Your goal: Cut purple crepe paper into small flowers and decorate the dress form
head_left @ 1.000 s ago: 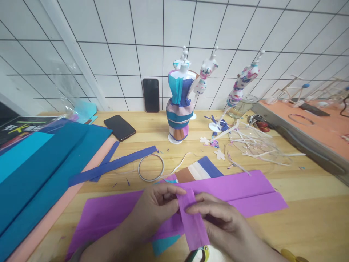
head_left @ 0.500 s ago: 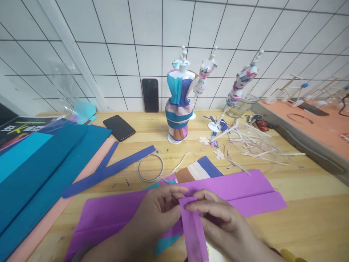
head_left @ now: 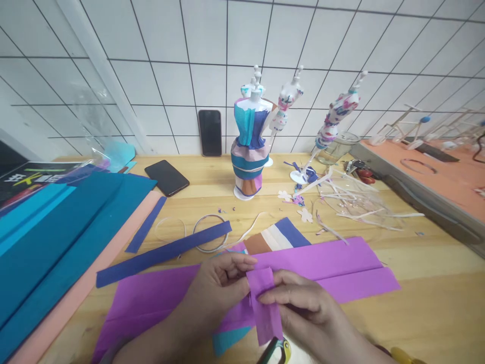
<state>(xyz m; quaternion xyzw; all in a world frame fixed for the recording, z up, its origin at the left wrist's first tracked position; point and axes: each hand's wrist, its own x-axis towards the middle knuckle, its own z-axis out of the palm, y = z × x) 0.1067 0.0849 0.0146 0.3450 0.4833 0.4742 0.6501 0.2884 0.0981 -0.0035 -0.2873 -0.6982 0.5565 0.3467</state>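
A short strip of purple crepe paper is pinched between my two hands at the bottom middle. My left hand has its thumb and fingers closed on the strip's left edge. On its right side, my right hand presses it between thumb and fingertips. Below both hands lies a long purple crepe sheet with a fold along its length. Just under the strip's lower end a curved black, green and yellow object shows, partly cut off by the frame.
A small dress form in coloured paper stands at the back, with other forms behind and right. Left are folded teal sheets, blue strips and a phone. White strips and a glass jar are right.
The long blue strip has shifted right and now lies across the grey ring, apart from the shorter blue strip. The purple strip's lower end has lifted, uncovering the black, green and yellow object.
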